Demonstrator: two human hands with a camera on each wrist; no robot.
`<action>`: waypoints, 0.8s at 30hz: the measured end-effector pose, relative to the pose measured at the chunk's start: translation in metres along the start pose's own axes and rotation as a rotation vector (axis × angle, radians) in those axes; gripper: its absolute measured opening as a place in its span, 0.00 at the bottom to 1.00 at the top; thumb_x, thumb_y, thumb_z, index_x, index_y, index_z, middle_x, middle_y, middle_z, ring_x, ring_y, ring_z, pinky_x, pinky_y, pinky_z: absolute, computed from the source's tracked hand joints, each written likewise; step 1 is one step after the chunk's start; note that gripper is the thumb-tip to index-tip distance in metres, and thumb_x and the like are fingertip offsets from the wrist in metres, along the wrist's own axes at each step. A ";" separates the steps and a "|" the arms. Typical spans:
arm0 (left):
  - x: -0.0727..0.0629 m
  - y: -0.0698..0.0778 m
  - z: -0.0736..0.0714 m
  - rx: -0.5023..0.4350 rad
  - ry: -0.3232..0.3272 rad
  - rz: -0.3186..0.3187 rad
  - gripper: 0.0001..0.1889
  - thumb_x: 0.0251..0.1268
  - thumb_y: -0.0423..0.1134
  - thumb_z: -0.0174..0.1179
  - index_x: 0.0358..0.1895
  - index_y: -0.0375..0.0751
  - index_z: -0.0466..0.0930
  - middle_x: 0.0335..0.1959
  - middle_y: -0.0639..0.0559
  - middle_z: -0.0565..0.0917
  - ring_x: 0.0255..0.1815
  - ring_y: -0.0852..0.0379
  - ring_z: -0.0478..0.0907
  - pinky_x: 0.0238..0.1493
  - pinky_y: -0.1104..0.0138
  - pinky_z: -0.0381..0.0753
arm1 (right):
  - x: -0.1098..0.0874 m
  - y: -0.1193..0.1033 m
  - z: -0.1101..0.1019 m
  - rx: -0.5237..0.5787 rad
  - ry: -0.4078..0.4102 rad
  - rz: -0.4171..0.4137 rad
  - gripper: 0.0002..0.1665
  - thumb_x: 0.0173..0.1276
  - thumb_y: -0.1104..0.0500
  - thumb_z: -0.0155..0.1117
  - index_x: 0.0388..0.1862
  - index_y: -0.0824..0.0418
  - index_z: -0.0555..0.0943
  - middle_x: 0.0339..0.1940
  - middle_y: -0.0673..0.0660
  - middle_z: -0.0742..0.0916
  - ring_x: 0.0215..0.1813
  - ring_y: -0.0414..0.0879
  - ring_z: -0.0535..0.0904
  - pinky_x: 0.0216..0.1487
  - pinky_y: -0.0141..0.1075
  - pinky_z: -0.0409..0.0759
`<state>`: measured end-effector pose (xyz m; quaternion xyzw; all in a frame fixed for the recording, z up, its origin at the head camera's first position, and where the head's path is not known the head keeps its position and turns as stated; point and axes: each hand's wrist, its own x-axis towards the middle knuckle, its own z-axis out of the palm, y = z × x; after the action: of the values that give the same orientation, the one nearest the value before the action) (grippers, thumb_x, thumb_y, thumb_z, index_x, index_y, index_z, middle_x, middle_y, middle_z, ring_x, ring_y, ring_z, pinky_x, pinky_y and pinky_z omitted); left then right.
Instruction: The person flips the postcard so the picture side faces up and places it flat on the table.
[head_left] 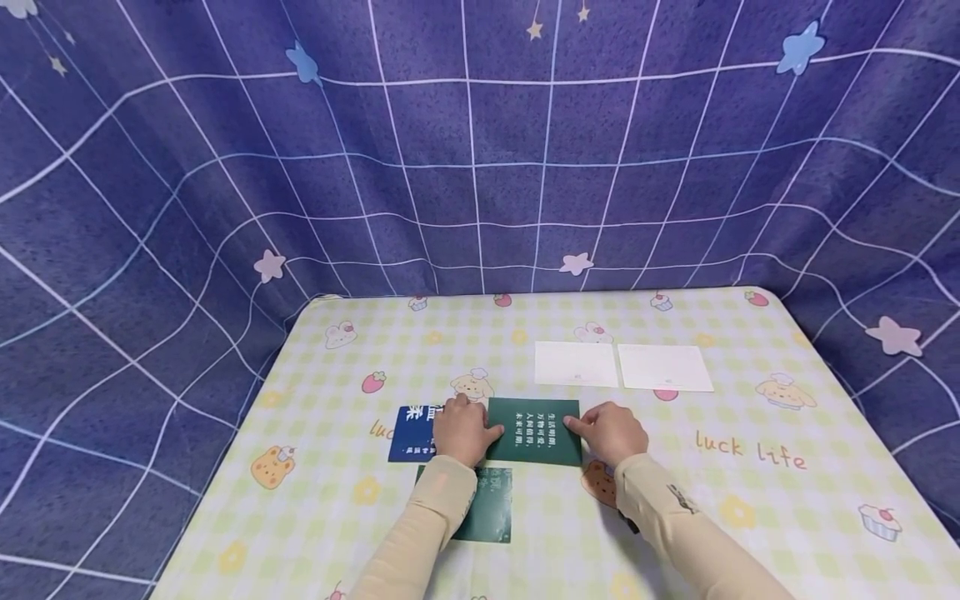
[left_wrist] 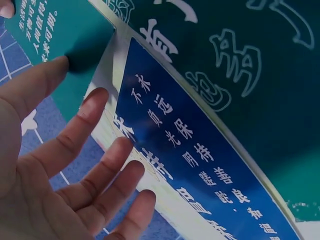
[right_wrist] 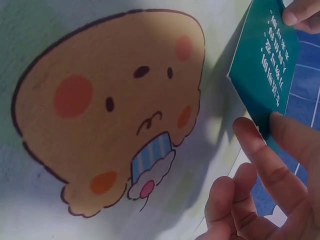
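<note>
A green card (head_left: 534, 431) with white vertical lettering lies between both hands. At its left edge my left hand (head_left: 461, 429) holds it, thumb on the printed face and index fingertip by the edge. The right hand (head_left: 611, 431) pinches its right edge between thumb and index finger. In the right wrist view this green card (right_wrist: 265, 75) stands tilted, a shadow beside it. Under the spread left fingers sits a blue card (head_left: 408, 435) with white lettering, partly hidden. A second green card (head_left: 491, 508) lies nearer me, partly covered by the left forearm.
Two white cards (head_left: 576, 364) lie side by side towards the back right. The table (head_left: 315, 517) wears a checked cloth with printed cartoons, among them a bear face (right_wrist: 135, 95). A blue gridded curtain (head_left: 510, 192) hangs behind and along both sides.
</note>
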<state>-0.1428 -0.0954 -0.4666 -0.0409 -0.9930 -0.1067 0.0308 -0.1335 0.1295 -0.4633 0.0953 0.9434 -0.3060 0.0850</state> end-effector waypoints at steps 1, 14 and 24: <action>0.000 0.000 0.001 0.004 0.003 -0.006 0.23 0.57 0.53 0.75 0.18 0.48 0.73 0.30 0.49 0.74 0.36 0.48 0.74 0.44 0.51 0.78 | 0.000 -0.001 0.001 -0.010 0.001 0.003 0.20 0.68 0.42 0.70 0.25 0.56 0.88 0.20 0.50 0.84 0.24 0.47 0.74 0.25 0.38 0.66; 0.001 0.007 0.009 0.145 0.030 -0.056 0.21 0.54 0.57 0.75 0.35 0.41 0.89 0.42 0.42 0.82 0.46 0.44 0.78 0.52 0.49 0.78 | 0.002 -0.006 0.007 -0.112 0.022 -0.039 0.22 0.68 0.45 0.71 0.19 0.56 0.83 0.16 0.50 0.78 0.24 0.48 0.74 0.26 0.39 0.67; -0.003 0.017 0.009 0.232 0.081 -0.059 0.21 0.51 0.58 0.76 0.35 0.43 0.90 0.44 0.43 0.82 0.50 0.45 0.78 0.55 0.50 0.76 | 0.005 -0.010 0.011 -0.214 0.065 -0.068 0.21 0.66 0.44 0.73 0.23 0.58 0.86 0.20 0.52 0.80 0.25 0.48 0.75 0.26 0.40 0.71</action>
<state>-0.1385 -0.0774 -0.4723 -0.0034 -0.9974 0.0065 0.0721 -0.1397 0.1161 -0.4676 0.0634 0.9756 -0.2031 0.0537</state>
